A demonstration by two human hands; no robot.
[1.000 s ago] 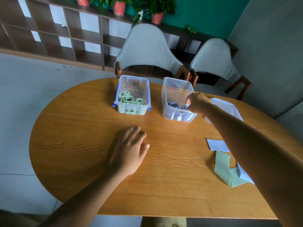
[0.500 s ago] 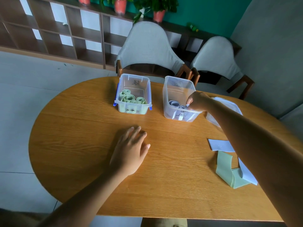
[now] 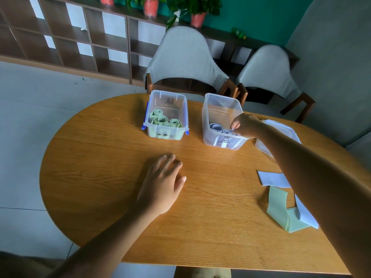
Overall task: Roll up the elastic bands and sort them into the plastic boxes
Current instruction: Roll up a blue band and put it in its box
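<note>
Two clear plastic boxes stand at the far side of the wooden table. The left box (image 3: 181, 103) holds several rolled green bands (image 3: 160, 120). The right box (image 3: 212, 109) holds rolled pale blue bands (image 3: 216, 126). My right hand (image 3: 245, 125) reaches over the right box's near right corner, fingertips pinched on a rolled blue band (image 3: 227, 131) inside it. My left hand (image 3: 162, 183) lies flat on the table, fingers apart, holding nothing. Loose flat bands lie at the right: a pale blue one (image 3: 273, 178) and a green one (image 3: 278, 207), partly hidden by my right arm.
A clear box lid (image 3: 281, 129) lies on the table right of the right box. Two grey chairs (image 3: 186, 57) stand behind the table, with a wooden shelf unit (image 3: 80, 37) and potted plants beyond. The table edge (image 3: 60, 197) curves at the left.
My right hand has lowered from the box's rim deeper into the right box. My left hand has stayed flat on the table.
</note>
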